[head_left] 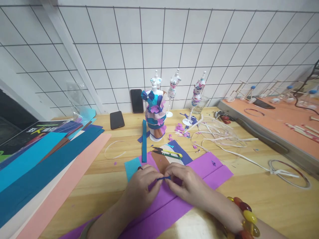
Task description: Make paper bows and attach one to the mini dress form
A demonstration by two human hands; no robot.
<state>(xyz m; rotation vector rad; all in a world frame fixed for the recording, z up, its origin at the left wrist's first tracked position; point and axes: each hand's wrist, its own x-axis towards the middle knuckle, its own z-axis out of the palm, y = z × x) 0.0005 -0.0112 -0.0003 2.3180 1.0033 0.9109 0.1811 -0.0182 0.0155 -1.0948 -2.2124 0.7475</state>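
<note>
Between the fingertips of both hands is a small dark blue strip of crepe paper. My left hand pinches its left end, and my right hand pinches the right end. Below them lies a long purple paper sheet with a fold line. Just beyond the fingers, yellow and green thread snips rest on brown, cream and blue paper pieces. Farther back stands a small white mannequin dressed in teal, purple and brown paper, with a blue bow at its shoulder.
Long coloured paper sheets cover the left side. Two phones are near the tiled wall. More mannequins stand behind, beside purple scraps. Tangled white ribbon and a hoop lie right, near an orange-topped board.
</note>
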